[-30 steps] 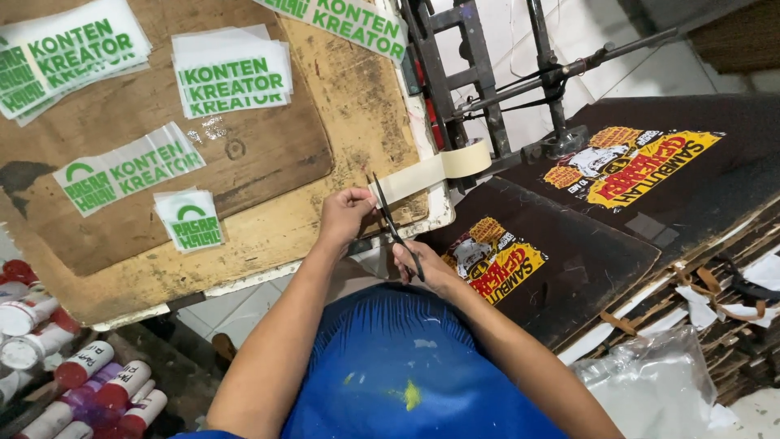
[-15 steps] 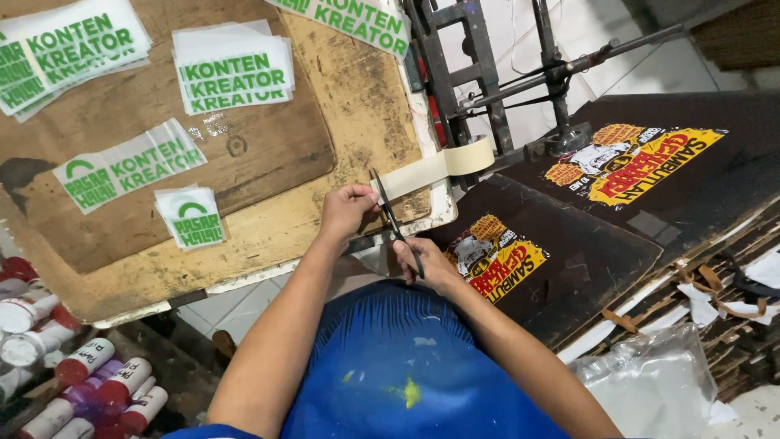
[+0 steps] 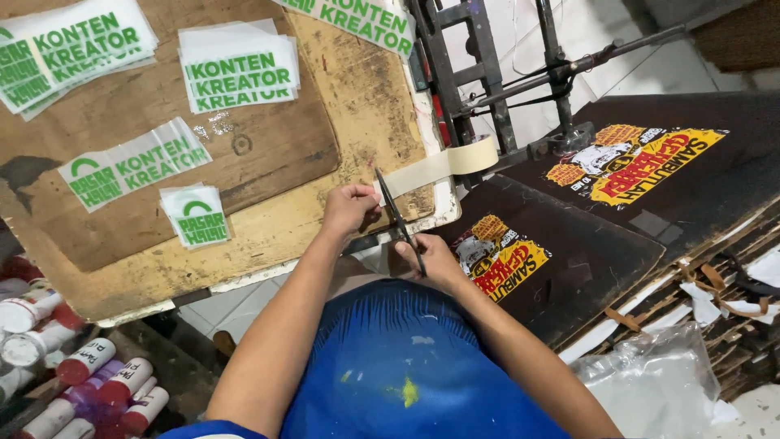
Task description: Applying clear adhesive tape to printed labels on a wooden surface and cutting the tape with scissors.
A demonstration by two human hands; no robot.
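Beige tape strip (image 3: 422,169) pinched by left hand (image 3: 351,208); right hand (image 3: 435,258) grips scissors (image 3: 398,218) (blades parted).

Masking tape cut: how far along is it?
Done: a strip of masking tape is pulled out from the roll and held taut by the left hand. In hand: the right hand holds scissors, blades open at the strip near the left fingers. Left: the strip looks uncut and joined to the roll. Green-printed transfer sheets lie loose on the wooden board.
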